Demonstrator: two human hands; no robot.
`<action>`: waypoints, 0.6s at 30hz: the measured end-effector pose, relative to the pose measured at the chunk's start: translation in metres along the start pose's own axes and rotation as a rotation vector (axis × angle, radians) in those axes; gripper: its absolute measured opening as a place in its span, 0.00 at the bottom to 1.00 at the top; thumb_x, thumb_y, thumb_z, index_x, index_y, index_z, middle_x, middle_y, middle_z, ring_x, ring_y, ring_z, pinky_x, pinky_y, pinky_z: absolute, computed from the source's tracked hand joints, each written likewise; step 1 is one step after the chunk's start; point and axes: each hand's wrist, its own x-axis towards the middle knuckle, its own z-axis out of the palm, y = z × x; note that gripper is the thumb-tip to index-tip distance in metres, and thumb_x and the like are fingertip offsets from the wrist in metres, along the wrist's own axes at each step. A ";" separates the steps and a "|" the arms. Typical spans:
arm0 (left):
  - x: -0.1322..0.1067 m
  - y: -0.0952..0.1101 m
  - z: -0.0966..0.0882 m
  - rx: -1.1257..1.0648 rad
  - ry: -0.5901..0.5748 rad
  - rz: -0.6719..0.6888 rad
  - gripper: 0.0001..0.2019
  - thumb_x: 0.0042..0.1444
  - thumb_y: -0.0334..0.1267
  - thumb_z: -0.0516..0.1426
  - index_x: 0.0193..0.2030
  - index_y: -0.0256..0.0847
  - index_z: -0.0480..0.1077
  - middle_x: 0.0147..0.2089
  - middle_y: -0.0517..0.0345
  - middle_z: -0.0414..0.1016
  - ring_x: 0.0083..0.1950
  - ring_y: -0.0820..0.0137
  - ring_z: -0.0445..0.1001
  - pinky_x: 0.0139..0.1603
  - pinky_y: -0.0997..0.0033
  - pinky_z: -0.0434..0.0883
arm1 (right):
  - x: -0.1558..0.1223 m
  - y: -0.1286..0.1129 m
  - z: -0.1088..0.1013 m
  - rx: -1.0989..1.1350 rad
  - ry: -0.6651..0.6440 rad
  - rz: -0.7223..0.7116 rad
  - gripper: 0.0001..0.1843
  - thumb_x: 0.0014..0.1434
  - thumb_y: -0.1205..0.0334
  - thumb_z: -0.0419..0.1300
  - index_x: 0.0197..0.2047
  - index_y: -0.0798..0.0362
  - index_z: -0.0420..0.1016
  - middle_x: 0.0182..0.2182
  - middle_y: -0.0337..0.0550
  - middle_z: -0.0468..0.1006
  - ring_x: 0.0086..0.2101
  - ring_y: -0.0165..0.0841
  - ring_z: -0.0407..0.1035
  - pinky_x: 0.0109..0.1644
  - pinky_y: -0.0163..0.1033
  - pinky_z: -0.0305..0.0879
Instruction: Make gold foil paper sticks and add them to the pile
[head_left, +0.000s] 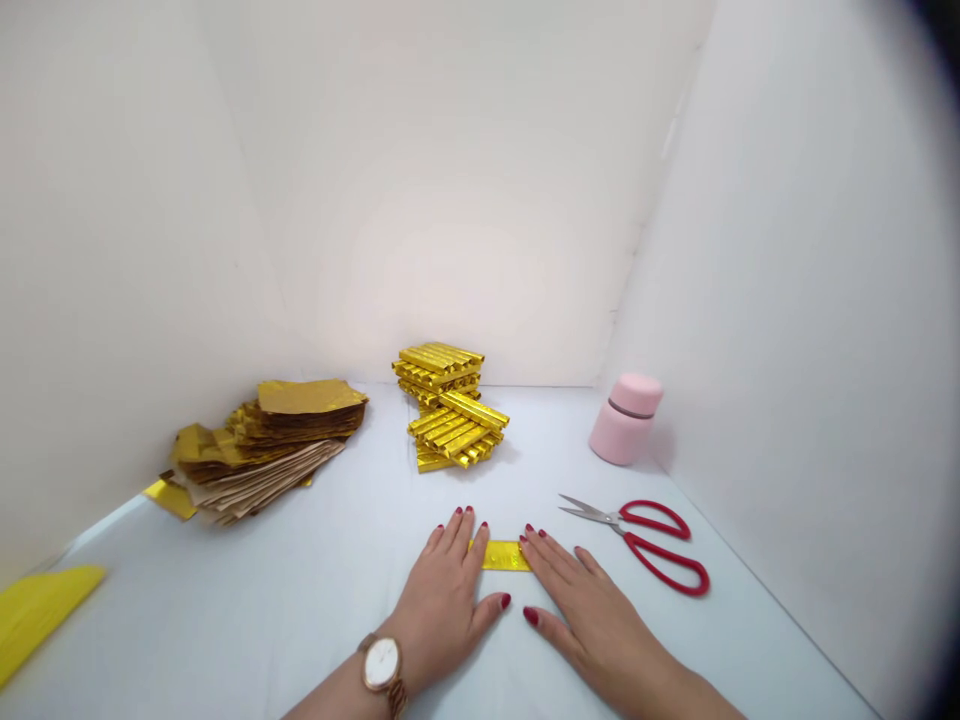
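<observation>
Your left hand and right hand lie open and flat, flanking a gold foil strip. Neither grips it; red-handled scissors lie nearby.

The left hand and right hand hide both ends of the gold foil strip, whose printed marks are too small to read. The picture's left edge cuts off a yellow sheet, and the bottom edge cuts off the left forearm and right forearm.
</observation>
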 end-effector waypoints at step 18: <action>0.001 0.005 -0.007 0.031 -0.059 0.003 0.27 0.64 0.41 0.42 0.65 0.27 0.49 0.68 0.41 0.42 0.68 0.56 0.42 0.64 0.50 0.48 | 0.087 -0.043 0.026 1.119 0.345 0.088 0.33 0.65 0.42 0.33 0.66 0.52 0.46 0.63 0.48 0.56 0.60 0.30 0.52 0.62 0.44 0.50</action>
